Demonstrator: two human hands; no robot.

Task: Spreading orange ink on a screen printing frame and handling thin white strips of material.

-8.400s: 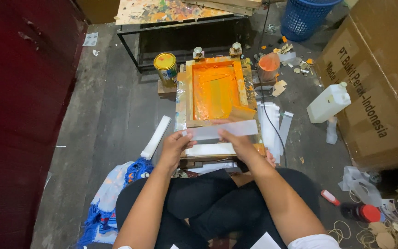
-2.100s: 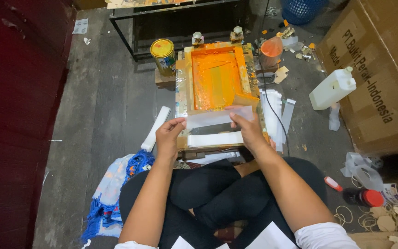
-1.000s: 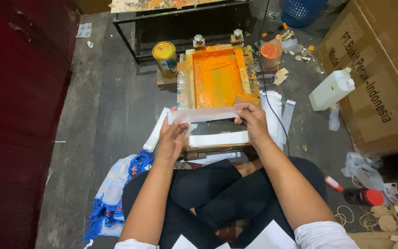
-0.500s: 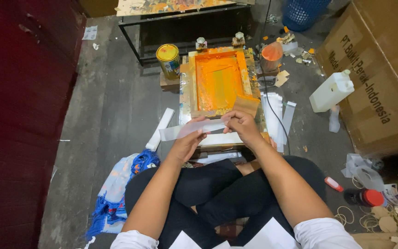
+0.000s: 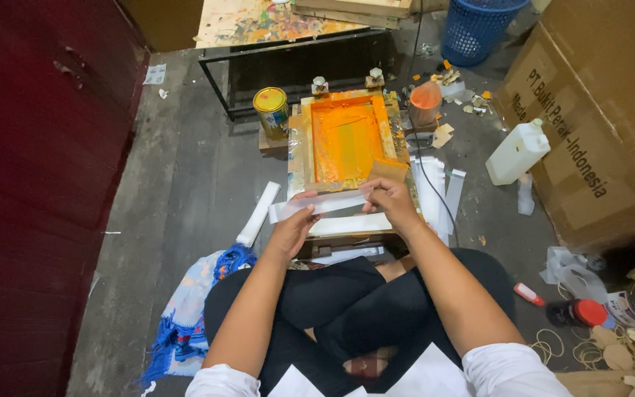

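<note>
Lifted now, both my hands have come up off the low stand and closed in toward each other since a moment ago, and the white strip (image 5: pixel 323 204) has come up with them. My left hand (image 5: pixel 295 223) is pinched shut on the strip near its left end, thumb on top, fingers under. My right hand (image 5: pixel 389 197) is clamped on the strip's right end, fingers curled over it. It stretches between them, roughly level, hanging just over the near edge of the orange screen frame (image 5: pixel 347 138).

Everything else I'll place off that frame. Just below its near edge lies a white sheet (image 5: pixel 350 224) on the stand, under my wrists. Left of the frame stands a yellow-lidded tin (image 5: pixel 271 110), close beside its far corner. Right of the frame sits an orange-smeared cup (image 5: pixel 425 103), also near the far corner. Farther right, well apart, stands a white plastic jug (image 5: pixel 517 151) against a big cardboard box (image 5: pixel 589 117). Beyond the frame, a black metal rack (image 5: pixel 295 62) under a paint-splashed board. Left of the frame and nearer me, a white folded strip (image 5: pixel 259 213) lies on the floor, and a blue cloth (image 5: pixel 192 309) by my left knee.
</note>
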